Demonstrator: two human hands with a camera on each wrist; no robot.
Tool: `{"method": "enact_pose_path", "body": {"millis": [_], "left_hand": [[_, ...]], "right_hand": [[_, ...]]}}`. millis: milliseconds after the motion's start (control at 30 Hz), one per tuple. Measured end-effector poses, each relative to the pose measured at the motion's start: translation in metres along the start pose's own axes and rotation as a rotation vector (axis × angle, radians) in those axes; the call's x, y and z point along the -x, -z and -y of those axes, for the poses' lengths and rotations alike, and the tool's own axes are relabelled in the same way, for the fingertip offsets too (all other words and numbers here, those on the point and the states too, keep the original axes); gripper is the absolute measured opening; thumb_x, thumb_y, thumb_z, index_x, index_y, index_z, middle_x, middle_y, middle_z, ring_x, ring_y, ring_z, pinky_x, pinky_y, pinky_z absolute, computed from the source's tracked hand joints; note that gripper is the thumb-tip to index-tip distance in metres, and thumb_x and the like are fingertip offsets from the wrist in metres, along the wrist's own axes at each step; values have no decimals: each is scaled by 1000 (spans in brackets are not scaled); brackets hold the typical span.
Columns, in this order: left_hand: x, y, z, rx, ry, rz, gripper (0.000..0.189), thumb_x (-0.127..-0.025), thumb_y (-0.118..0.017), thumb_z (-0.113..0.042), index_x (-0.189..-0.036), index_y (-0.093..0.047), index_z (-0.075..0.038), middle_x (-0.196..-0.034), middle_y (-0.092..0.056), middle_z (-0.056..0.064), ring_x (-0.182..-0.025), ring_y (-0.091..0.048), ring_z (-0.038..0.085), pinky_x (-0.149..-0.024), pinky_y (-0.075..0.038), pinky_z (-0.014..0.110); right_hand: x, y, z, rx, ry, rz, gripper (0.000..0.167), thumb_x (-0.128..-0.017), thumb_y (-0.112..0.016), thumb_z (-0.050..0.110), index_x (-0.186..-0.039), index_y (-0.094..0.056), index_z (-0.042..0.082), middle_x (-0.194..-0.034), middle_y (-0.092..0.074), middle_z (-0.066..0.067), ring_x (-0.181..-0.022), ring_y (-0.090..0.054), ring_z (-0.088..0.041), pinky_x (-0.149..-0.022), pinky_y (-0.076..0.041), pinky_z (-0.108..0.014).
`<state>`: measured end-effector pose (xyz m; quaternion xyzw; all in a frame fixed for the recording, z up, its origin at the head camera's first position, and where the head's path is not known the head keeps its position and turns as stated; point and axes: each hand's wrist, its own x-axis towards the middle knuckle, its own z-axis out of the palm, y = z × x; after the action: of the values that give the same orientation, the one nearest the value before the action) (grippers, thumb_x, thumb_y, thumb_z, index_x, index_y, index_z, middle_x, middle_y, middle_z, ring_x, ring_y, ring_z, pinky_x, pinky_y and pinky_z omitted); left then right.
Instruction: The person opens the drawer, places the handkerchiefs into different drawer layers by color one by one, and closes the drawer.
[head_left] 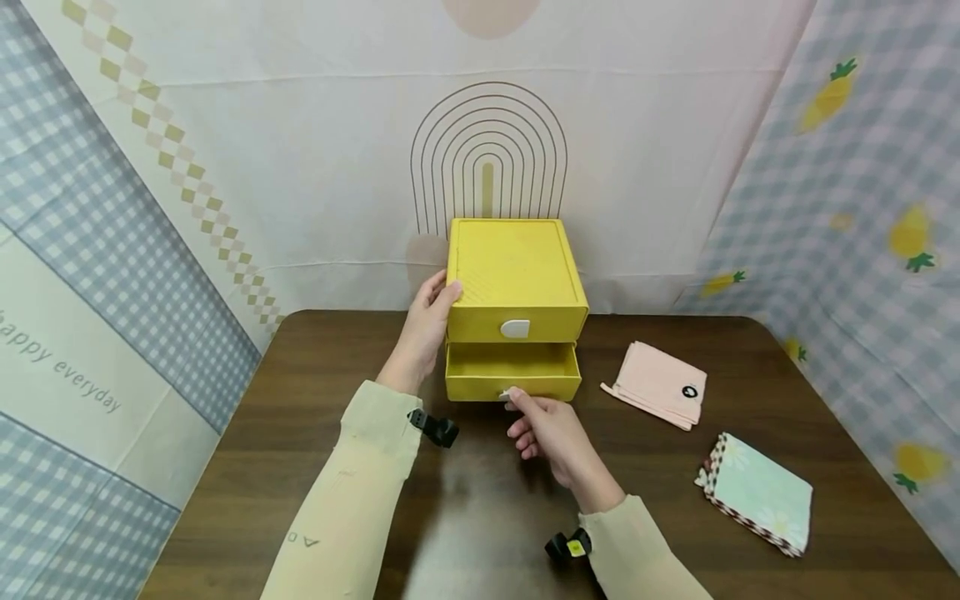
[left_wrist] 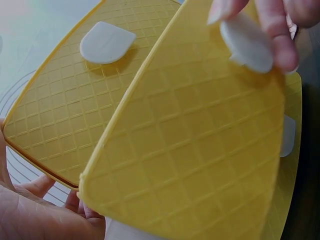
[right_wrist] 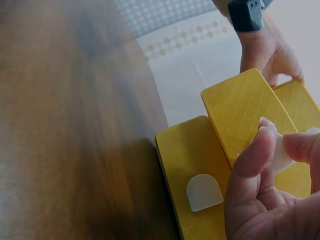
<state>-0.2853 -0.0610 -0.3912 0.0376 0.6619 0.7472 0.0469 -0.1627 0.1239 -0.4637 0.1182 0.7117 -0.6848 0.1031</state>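
Observation:
A yellow drawer box [head_left: 517,262] with white tab handles stands at the back of the table. My left hand [head_left: 423,329] holds its left side near the front, thumb at the upper edge. Below the top drawer front, a drawer [head_left: 480,388] is pulled out, and the part of its inside that shows is bare. My right hand [head_left: 555,433] pinches that drawer's white handle [right_wrist: 282,155] between thumb and fingers. Another drawer front [right_wrist: 175,150] sits lower down in the right wrist view, hidden from the head view. The top drawer [left_wrist: 65,95] is closer in.
Right of the box lies a folded pink cloth [head_left: 656,383] with a small black round mark. Nearer the table's right edge is a folded mint-green cloth [head_left: 761,492] with a brown checked border. A patterned fabric backdrop [head_left: 337,167] hangs close behind the box.

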Motion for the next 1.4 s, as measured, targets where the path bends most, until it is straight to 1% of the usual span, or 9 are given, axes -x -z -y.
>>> {"method": "enact_pose_path", "body": {"millis": [300, 467, 800, 933, 1000, 1067, 1167, 1300, 1400], "left_hand": [[-2, 1, -4, -9, 29, 5, 58, -94, -59, -45, -146, -39, -27, -139, -45, -2, -120, -48, 18, -104, -34, 38], [-3, 2, -4, -5, 37, 4, 58, -94, -59, -45, -146, -39, -28, -138, -45, -2, -120, -48, 18, -104, -34, 39], [-5, 4, -8, -3, 33, 3, 58, -94, -59, -46, -146, -38, -28, -138, -45, -3, -119, -49, 18, -103, -36, 39], [-7, 4, -8, 11, 24, 3, 59, -94, -59, -45, -146, -38, -26, -139, -45, -2, -119, -48, 19, -103, -36, 38], [-7, 4, -7, 14, 17, 7, 59, -94, -59, -45, -146, -38, -26, -139, -44, -1, -119, -48, 19, -103, -36, 38], [-7, 3, -6, 15, 19, 12, 59, -94, -59, -46, -146, -38, -26, -139, -44, -1, -119, -48, 19, -103, -36, 38], [-5, 2, -3, 15, 30, 21, 59, -95, -58, -46, -147, -37, -26, -139, -43, -2, -120, -47, 19, -103, -36, 38], [-3, 2, 1, 23, 37, 27, 59, -95, -58, -45, -147, -37, -26, -139, -43, -1, -119, -48, 19, -103, -36, 38], [-3, 2, 2, 30, 29, 29, 59, -95, -58, -45, -147, -36, -25, -138, -43, -1, -119, -48, 20, -102, -37, 38]], "right_hand": [[12, 2, 0, 46, 18, 8, 58, -87, -64, 56, -103, -70, 0, -67, -61, -9, -51, -53, -14, -48, -49, -28], [18, 3, 1, 93, 20, 15, 60, -88, -63, 56, -105, -69, -1, -67, -61, -9, -52, -53, -14, -48, -50, -29], [25, 2, 3, 138, 19, 14, 59, -89, -61, 55, -106, -70, -1, -67, -62, -9, -51, -54, -14, -47, -50, -30], [24, 5, 5, 168, 42, 12, 58, -89, -61, 56, -104, -71, 0, -69, -64, -9, -53, -55, -16, -49, -51, -31], [25, 11, 5, 207, 63, 14, 56, -89, -62, 54, -103, -70, 1, -71, -65, -10, -55, -57, -18, -50, -52, -33], [27, 21, 3, 264, 91, 8, 53, -89, -64, 51, -102, -69, 1, -74, -67, -10, -58, -60, -21, -52, -53, -35], [33, 49, -4, 369, 131, -16, 48, -88, -67, 48, -103, -68, 2, -77, -68, -11, -64, -63, -24, -56, -54, -35], [44, 104, -16, 512, 165, -96, 44, -88, -68, 44, -108, -68, 5, -84, -69, -11, -69, -65, -26, -60, -54, -32], [53, 150, -21, 645, 181, -187, 47, -89, -67, 47, -113, -67, 7, -90, -70, -9, -73, -66, -21, -62, -53, -30]]}}
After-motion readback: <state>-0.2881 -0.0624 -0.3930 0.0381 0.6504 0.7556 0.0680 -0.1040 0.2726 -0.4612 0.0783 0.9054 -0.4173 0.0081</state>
